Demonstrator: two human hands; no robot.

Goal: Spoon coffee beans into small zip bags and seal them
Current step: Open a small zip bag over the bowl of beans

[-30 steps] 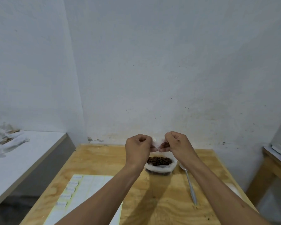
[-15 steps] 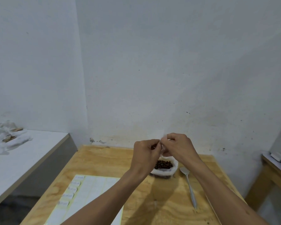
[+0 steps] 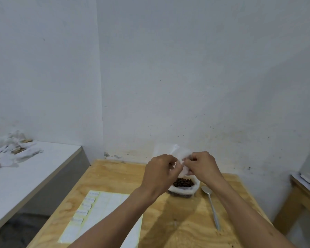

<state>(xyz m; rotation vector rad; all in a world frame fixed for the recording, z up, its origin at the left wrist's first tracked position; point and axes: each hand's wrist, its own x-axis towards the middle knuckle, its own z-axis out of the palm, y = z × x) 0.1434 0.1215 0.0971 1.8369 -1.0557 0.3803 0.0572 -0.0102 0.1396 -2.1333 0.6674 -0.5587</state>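
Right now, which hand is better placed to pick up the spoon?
Right hand, probably: the spoon lies on its side of the beans. Both hands pinch the bag, so the left hand must hold it alone.

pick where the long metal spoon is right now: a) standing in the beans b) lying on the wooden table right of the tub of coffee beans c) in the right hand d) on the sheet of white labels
b: the long metal spoon lies flat on the light wooden table, right of the white tub of dark coffee beans, while the left hand and right hand both pinch a small clear zip bag.
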